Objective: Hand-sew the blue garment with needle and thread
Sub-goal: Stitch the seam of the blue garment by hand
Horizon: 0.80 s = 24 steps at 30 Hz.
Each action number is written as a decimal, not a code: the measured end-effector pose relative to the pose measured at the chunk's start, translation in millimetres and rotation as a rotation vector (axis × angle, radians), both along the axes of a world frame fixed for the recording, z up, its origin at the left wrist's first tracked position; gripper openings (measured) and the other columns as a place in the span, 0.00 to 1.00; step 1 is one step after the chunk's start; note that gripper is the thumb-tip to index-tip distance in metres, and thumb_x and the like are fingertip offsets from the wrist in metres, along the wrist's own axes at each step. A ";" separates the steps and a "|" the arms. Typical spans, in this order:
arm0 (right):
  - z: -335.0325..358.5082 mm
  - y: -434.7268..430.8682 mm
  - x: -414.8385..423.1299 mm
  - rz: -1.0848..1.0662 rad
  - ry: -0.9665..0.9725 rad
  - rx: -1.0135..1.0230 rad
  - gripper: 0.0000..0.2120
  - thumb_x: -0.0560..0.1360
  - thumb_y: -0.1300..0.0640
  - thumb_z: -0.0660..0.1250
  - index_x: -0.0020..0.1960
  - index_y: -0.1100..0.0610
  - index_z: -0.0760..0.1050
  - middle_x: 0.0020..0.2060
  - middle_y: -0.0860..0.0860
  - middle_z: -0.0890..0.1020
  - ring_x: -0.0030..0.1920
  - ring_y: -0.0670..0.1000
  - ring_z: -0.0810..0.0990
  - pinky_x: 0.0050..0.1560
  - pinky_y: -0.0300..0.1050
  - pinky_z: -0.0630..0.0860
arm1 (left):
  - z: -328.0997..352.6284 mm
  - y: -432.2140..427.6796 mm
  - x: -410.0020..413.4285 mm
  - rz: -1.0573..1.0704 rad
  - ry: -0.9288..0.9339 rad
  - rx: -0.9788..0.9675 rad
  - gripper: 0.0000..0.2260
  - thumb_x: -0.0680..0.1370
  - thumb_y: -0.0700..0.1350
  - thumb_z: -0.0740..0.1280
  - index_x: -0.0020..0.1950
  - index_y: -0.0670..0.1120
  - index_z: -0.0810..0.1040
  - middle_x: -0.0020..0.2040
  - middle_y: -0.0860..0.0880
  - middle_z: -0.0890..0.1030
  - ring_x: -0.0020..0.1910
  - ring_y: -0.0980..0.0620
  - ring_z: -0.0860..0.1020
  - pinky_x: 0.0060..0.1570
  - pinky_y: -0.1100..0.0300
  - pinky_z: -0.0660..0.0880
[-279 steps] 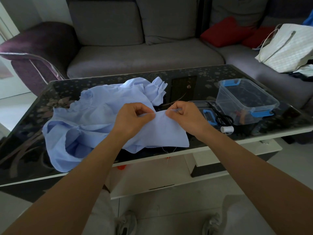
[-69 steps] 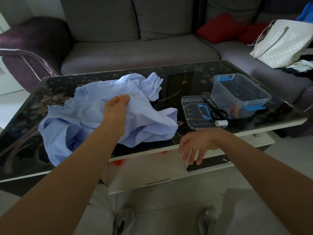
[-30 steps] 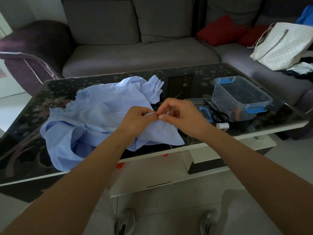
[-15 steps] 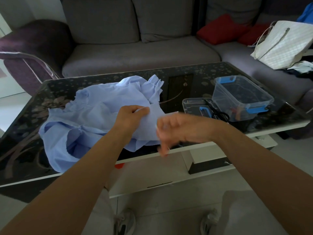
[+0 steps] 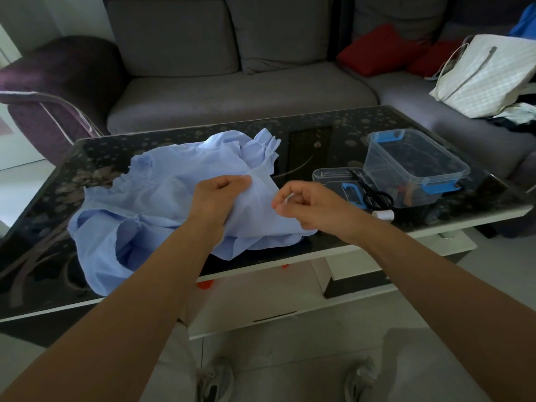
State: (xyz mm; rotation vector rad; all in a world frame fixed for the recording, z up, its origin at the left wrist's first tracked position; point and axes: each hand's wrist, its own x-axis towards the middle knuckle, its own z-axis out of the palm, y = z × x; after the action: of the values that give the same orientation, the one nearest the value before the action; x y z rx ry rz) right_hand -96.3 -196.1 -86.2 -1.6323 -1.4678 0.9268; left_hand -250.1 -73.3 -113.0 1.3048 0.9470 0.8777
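Note:
A light blue garment (image 5: 162,204) lies crumpled on the dark glass table (image 5: 333,140). My left hand (image 5: 217,195) pinches a raised fold of the cloth near its middle. My right hand (image 5: 307,204) is just to the right of that fold, fingers curled, thumb and forefinger pinching a small pale thing that looks like the needle (image 5: 290,196). The thread is too thin to make out.
A clear box with blue clips (image 5: 412,166) stands at the table's right, its lid (image 5: 336,181) beside it with black scissors (image 5: 374,192) on top. A white thread spool (image 5: 383,215) lies near the front edge. Grey sofa behind; white bag (image 5: 484,74) at right.
My right hand swung down and away from the fold half a second ago and is now back beside it. My left hand lifted the fold a little higher.

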 end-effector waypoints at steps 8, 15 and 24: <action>-18.3 24.2 -19.9 -0.334 -0.249 0.418 0.07 0.73 0.53 0.73 0.40 0.49 0.75 0.23 0.43 0.69 0.26 0.42 0.70 0.35 0.32 0.66 | -0.6 -2.8 3.8 -0.112 -0.032 0.001 0.13 0.64 0.54 0.77 0.42 0.48 0.87 0.51 0.43 0.85 0.57 0.42 0.80 0.62 0.43 0.75; -20.5 32.7 -22.1 -0.407 -0.282 0.413 0.07 0.73 0.50 0.73 0.41 0.51 0.77 0.24 0.42 0.69 0.26 0.43 0.68 0.38 0.39 0.72 | -2.4 -3.4 4.0 -0.120 -0.057 -0.064 0.12 0.70 0.48 0.77 0.49 0.42 0.85 0.52 0.43 0.85 0.57 0.43 0.80 0.63 0.45 0.75; 9.4 7.1 -17.4 0.634 -0.351 -0.423 0.02 0.75 0.56 0.71 0.46 0.49 0.81 0.36 0.40 0.81 0.38 0.38 0.78 0.47 0.39 0.79 | -0.9 0.4 2.9 -0.056 -0.113 -0.156 0.31 0.52 0.59 0.80 0.52 0.47 0.84 0.54 0.44 0.84 0.57 0.40 0.80 0.59 0.40 0.76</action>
State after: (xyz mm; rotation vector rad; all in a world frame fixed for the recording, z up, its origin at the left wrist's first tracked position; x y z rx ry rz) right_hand -113.6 -188.9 -76.8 -1.7052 -2.2240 1.4243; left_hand -247.2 -72.9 -113.9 1.1311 0.8682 0.8093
